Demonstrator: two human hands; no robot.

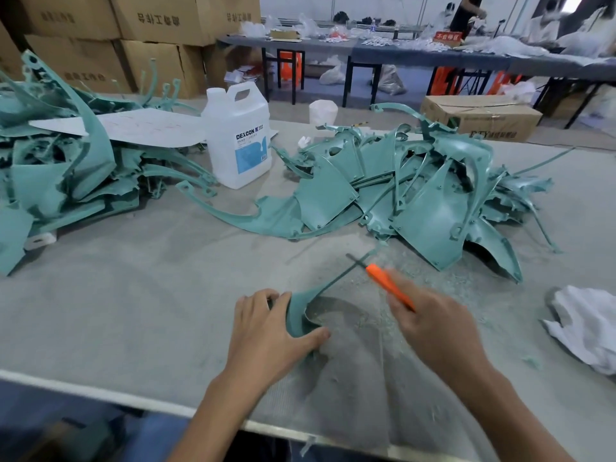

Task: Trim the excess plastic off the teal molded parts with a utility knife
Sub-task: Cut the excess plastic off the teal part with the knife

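In front of the white jug (237, 135), the left grip (266, 331) curls round a teal part (296, 313) on the counter (133, 311). Beside it, the right grip (433, 325) clasps an orange utility knife (386, 284), its blade crossing the part's thin arm.

Matt teal plastic parts (413, 201), grey felt-like table cover (133, 295), crumpled white cloth (586, 325)

Motion blur smears the right hand (436, 328) and the orange-handled utility knife (388, 285) it grips, leaving the blade indistinct. The left hand (266, 335) covers the lower part of the curved teal plastic part (300, 315). Right of the right hand, a crumpled white cloth (586, 328) is cut by the frame edge, as is the heap of teal molded pieces (50, 168) far left of the left hand
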